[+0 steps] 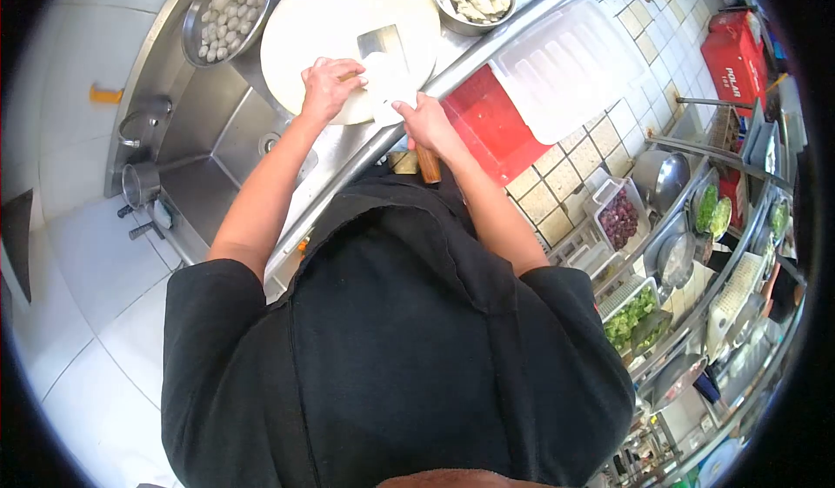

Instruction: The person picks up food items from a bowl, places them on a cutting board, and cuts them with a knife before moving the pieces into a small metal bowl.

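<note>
On a round, cream-coloured chopping board [300, 31], a wide-bladed cleaver [381, 43] catches bright glare over much of its blade. My right hand [426, 124] is closed round it, with the thumb against the blade and the wooden handle coming out below. Beside the blade's left side, my left hand [329, 88] pinches a small pale-brown piece whose kind I cannot make out. A metal bowl [193, 43] of small round whitish pieces stands left of the board. Pale, flat pieces fill another metal bowl [509, 11] to its right.
A steel sink [196, 123] lies to the left, with a metal pot [141, 185] at its edge. Right of the counter are a red bin [487, 127] and a translucent lid [565, 70]. Racks on the right hold a tub of purple pieces [618, 219] and chopped greens [631, 317].
</note>
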